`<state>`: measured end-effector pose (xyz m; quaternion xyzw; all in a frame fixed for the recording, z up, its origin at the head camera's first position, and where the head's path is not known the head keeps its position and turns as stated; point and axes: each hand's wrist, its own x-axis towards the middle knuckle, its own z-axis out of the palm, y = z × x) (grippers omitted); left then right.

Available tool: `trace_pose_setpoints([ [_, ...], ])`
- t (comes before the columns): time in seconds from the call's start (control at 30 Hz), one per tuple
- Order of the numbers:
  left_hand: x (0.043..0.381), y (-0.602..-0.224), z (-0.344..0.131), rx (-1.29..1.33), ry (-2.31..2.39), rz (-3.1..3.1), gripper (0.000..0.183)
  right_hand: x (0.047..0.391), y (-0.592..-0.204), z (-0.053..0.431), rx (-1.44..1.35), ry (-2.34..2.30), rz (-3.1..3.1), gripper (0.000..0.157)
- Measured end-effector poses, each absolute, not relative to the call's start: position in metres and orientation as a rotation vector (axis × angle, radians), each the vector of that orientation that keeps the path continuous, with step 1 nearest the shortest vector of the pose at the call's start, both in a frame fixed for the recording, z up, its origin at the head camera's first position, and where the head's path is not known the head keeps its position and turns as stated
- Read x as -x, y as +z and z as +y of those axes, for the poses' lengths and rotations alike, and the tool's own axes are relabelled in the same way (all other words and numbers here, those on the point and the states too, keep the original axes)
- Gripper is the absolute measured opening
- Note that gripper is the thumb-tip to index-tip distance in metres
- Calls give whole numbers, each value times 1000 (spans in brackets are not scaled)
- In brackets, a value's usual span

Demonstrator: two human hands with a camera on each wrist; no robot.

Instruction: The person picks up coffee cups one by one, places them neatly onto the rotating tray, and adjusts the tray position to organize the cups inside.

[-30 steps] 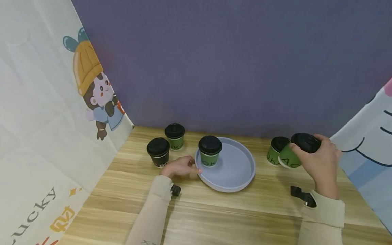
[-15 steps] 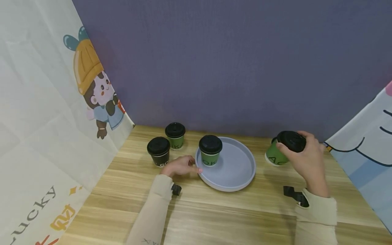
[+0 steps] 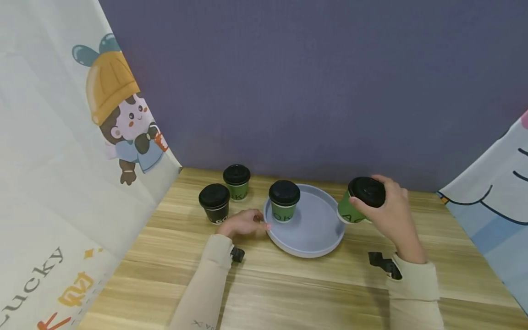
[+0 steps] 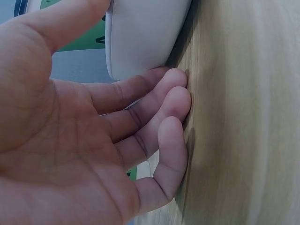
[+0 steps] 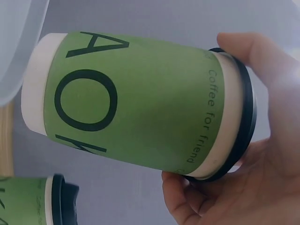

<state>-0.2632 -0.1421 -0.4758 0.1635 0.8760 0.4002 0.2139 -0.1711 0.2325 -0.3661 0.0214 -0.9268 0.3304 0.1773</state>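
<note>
My right hand (image 3: 392, 215) grips a green paper coffee cup (image 3: 348, 208) around its black lid, raised and slightly tilted at the round tray's right rim. In the right wrist view, thumb and fingers hold the lid edge of this coffee cup (image 5: 136, 103). My left hand (image 3: 243, 223) holds the left edge of the pale grey tray (image 3: 315, 238); its thumb lies at the rim. The left wrist view shows the curled fingers (image 4: 173, 101) against the wood and the tray's lower edge. Another green lidded cup (image 3: 283, 201) stands upright on the tray's left part.
Left of the tray, a black lidded cup (image 3: 215, 204) and a green one (image 3: 237, 183) stand on the wooden table (image 3: 288, 288). Another green cup (image 5: 23, 201), mostly hidden behind the held one in the head view, shows in the right wrist view. A grey-purple panel (image 3: 288, 91) rises behind.
My right hand has carried the green coffee cup leftward, past the green cup standing on the right, to the tray's right rim. The left hand has stayed at the tray's edge.
</note>
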Motion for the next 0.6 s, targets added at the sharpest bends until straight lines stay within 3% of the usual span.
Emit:
trace_pose_setpoints([
  [0.6, 258, -475, -148, -537, 1194, 2388, 47, 163, -369, 187, -176, 925, -2768, 94],
])
